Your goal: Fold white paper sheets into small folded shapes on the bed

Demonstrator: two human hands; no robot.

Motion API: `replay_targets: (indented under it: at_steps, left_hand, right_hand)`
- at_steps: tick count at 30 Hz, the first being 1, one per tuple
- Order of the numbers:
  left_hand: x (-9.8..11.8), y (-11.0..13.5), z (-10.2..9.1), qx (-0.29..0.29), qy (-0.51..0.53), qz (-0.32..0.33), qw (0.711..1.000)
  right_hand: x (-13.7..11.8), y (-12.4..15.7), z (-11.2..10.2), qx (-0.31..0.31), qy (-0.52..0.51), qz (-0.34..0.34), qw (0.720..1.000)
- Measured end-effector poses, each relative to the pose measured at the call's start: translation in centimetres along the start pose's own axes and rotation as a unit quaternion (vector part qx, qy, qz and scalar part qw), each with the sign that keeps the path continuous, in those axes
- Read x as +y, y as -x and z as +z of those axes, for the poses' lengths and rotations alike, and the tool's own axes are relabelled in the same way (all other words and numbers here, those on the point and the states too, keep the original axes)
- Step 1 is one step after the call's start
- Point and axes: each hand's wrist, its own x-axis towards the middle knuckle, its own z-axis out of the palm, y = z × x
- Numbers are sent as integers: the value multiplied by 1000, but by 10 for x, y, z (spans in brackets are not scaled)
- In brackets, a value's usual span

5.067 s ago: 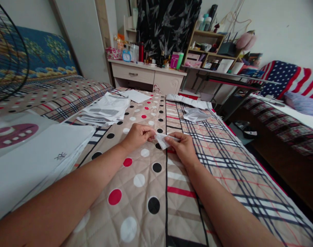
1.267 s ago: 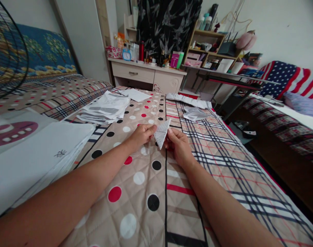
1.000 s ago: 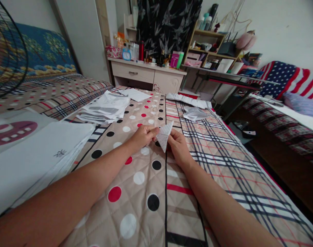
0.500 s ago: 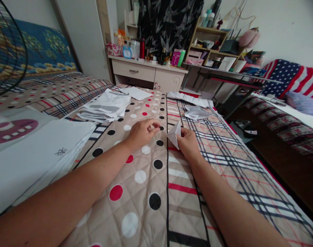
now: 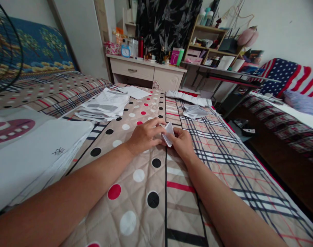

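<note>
A small folded white paper piece (image 5: 168, 133) stands between my two hands, low over the quilted bedspread (image 5: 146, 192). My left hand (image 5: 144, 136) pinches its left side with thumb and fingers. From the right, my right hand (image 5: 181, 142) grips the same piece, fingers curled. A heap of white paper sheets (image 5: 105, 107) lies to the far left of my hands. Beyond my right hand, a few folded paper pieces (image 5: 195, 112) sit on the plaid part of the spread.
A stack of large white sheets (image 5: 30, 161) fills the near left. A long white strip (image 5: 188, 99) lies at the bed's far end. A dresser (image 5: 146, 70) with bottles and a clock stands behind. A second bed (image 5: 287, 120) is at the right across a gap.
My left hand had let go half a second ago and has come back onto the folded paper. Both hands have closed together around it, and the piece looks smaller and more folded.
</note>
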Motion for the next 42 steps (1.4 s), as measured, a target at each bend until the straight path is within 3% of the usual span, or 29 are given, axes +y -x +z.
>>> replay_targets:
  at_steps: [5,9,13,17,26,31,36,42]
  left_hand:
    - [-3,-1,2,5,134,-75,988]
    - [-5,-1,6,13,243,-174,954]
    - [-9,-1,9,32,303,-234,923]
    - [-13,-1,10,42,335,-253,907]
    - [-10,-1,7,31,400,-265,877]
    - [-10,-2,9,10,384,-270,883]
    - [-10,-2,11,25,363,-275,890]
    - [-8,-3,7,34,305,-257,916]
  right_hand:
    - [-1,2,-2,-26,-50,21,998]
    - [-2,4,-4,-33,-89,41,995]
    - [-3,3,-6,-39,-150,16,988]
    - [-1,0,-4,-59,-174,0,983]
    - [1,0,0,-60,-212,60,973]
    - [0,0,-1,-73,-196,47,977]
    - [-1,1,-1,-81,-163,19,983]
    - [2,1,1,-72,-134,4,988]
